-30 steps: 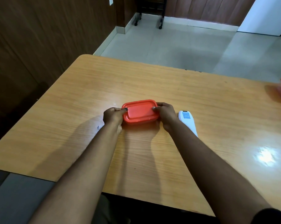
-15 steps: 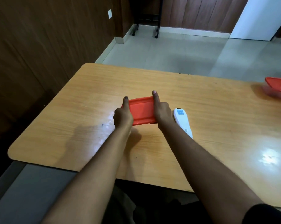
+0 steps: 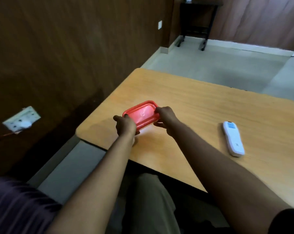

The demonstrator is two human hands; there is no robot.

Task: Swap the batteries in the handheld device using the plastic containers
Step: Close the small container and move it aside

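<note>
A: Where's the red box (image 3: 141,115) sitting right now?

B: Near the left corner of the table (image 3: 202,105), held between both hands. The left hand (image 3: 126,126) grips the near-left end, fingers curled over the rim. The right hand (image 3: 165,117) pinches the right end, thumb under and fingertips on top of the lid edge.

A: So both hands are closed on it?

B: Yes, both wrap the same box, one at each end. I can't tell whether the base is touching the table or raised a little off it; the near side is hidden behind the left hand.

A: Which way does its long side run?

B: From near-left to far-right, on a diagonal, so the hands face each other along that line. That matters, I think, because peeling the lid off would start from one short end while the other hand steadies the opposite end.

A: And the white remote (image 3: 233,139)?

B: Lying flat on the table, well apart from the box, off to the right. Its long axis points roughly away from the person, tilted a bit leftward at the far end. The right hand is clearly the nearer one to it.

A: So what's the step in hand?

B: My guess is opening the box, with the remote not yet touched. Whether batteries are inside the box I can't see, since the lid is on
</note>
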